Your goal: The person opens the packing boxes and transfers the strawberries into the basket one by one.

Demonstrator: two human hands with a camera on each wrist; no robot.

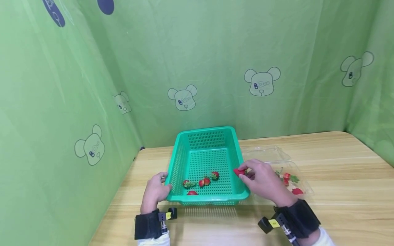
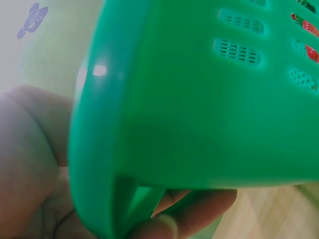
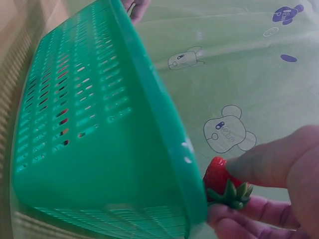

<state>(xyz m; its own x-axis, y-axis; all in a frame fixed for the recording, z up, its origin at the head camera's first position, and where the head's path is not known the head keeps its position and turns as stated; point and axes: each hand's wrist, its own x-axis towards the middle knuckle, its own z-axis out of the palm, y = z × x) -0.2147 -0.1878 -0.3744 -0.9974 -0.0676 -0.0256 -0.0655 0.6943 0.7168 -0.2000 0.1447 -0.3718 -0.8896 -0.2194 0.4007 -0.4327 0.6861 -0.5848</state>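
At the green basket's point(image 1: 209, 197) 4 o'clock rim, right hand point(image 1: 261, 179) pinches a strawberry point(image 1: 238, 172), long axis roughly 9-to-3, tip at 9. Basket interior lies 9 o'clock of this nearer hand. Left hand point(image 1: 155, 190) grips rim, 8 o'clock.

Two hands point(image 1: 155, 189) point(image 1: 264, 178), one basket point(image 1: 212, 197), seven-plus strawberries point(image 1: 238, 172)
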